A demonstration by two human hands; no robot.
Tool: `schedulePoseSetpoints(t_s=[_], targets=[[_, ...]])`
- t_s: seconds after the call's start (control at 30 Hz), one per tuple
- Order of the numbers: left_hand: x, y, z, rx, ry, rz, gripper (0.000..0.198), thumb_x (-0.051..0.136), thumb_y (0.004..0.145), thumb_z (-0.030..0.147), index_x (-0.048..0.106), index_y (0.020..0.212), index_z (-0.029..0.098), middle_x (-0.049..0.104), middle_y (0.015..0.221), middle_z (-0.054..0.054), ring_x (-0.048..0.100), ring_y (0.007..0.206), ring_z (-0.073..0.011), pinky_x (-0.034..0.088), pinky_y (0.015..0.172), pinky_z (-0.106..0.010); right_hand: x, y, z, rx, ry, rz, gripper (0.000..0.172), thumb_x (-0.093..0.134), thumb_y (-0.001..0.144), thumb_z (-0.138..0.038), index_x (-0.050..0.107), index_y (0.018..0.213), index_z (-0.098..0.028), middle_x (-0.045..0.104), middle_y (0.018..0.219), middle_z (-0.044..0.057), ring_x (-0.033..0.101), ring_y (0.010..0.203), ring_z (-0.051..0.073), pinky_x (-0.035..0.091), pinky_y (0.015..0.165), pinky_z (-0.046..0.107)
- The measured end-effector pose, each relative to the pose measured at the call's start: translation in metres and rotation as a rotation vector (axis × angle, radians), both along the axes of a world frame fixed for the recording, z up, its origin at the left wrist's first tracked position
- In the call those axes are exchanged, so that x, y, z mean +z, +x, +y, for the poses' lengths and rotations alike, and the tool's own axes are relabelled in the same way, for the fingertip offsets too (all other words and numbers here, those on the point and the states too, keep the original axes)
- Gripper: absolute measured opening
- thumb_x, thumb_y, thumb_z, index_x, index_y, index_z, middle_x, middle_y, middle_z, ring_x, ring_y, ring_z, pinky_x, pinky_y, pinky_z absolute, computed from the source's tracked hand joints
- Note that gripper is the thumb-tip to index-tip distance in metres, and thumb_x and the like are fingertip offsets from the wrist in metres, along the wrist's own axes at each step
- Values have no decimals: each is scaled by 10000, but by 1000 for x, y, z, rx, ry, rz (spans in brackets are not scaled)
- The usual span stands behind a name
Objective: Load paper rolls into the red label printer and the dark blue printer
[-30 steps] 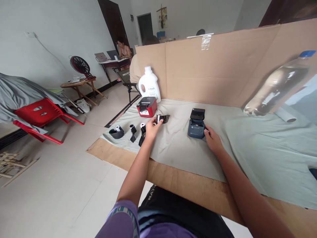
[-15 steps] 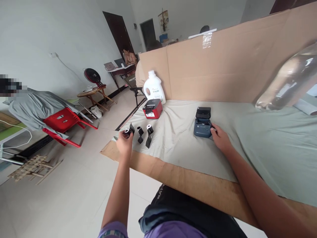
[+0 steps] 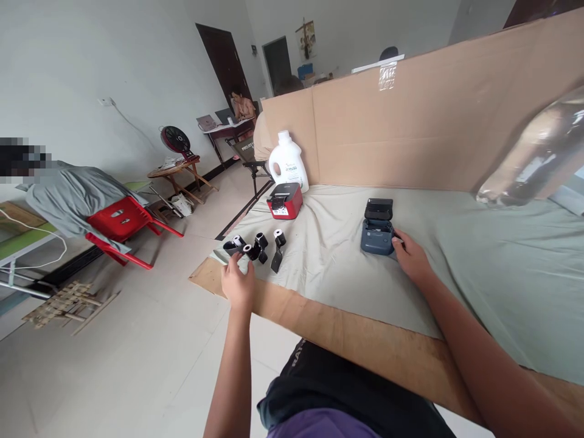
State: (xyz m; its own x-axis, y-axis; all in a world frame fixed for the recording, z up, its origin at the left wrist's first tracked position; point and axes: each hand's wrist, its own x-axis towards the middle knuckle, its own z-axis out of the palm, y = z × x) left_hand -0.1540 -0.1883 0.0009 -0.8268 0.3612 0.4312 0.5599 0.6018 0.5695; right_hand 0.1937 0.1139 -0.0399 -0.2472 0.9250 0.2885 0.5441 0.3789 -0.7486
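Note:
My left hand [image 3: 238, 285] is at the left end of the table, fingers apart, just in front of the black rolls. A black roll with a white core [image 3: 249, 250] lies at its fingertips; whether they touch it I cannot tell. Behind that is another roll with a loose black strip [image 3: 236, 242]. Two more rolls with hanging strips, one dark-cored [image 3: 260, 239] and one white-cored [image 3: 279, 236], stand to the right. My right hand [image 3: 410, 255] grips the right side of a dark blue label printer [image 3: 378, 238], whose lid [image 3: 379, 208] is raised.
A red and black printer [image 3: 286, 202] stands behind the rolls, before a white jug [image 3: 289, 161]. A cardboard wall [image 3: 410, 128] borders the cloth-covered table [image 3: 337, 274]. Clear plastic packaging [image 3: 531, 146] leans at right. A person sits on a red chair [image 3: 121, 222] at left.
My left hand has moved right and nearer to me, and its fingers have come away from the roll they held. My right hand stays at the blue printer. The view has shifted slightly.

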Motion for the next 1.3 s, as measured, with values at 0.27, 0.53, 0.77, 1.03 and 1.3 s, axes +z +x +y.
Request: schedulePoseSetpoints(t_s=[0.27,0.53,0.77,1.03,1.3], targets=[[38,-11,69,-369,22,-69,240,683,821,318,702,1052,257,716,977,-83,654,845,-266,439,775,-323,5,0,-2,-10,-34,-15,552,415,935,-424,595,1397,-180,733,1170,129,684,995,295,527,942,459],[68,-13,131,-592,-266,-107,283,735,726,215,725,1008,226,737,950,-60,673,938,-262,477,828,-332,10,-2,-7,-5,0,91,533,477,894,-431,633,1333,-173,702,1195,144,667,889,270,548,835,440],[80,81,205,-1150,434,-935,510,883,635,409,715,1049,163,763,910,-49,700,802,-182,539,785,-312,92,-12,-4,208,12,331,327,578,882,-421,723,1104,-229,741,1073,71,647,854,202,525,748,349],[34,157,280,-1176,595,-1150,490,901,599,415,709,972,162,754,896,-29,684,818,-159,513,811,-288,104,-50,24,172,-401,698,544,477,889,-643,689,1111,-194,713,1191,110,666,1051,258,550,775,342],[23,167,281,-1296,516,-962,527,823,720,452,697,1141,161,749,1096,-75,679,1036,-233,523,928,-337,88,-58,24,246,-475,674,549,472,896,-660,636,1210,-242,669,1229,59,600,1222,258,506,1026,386]])
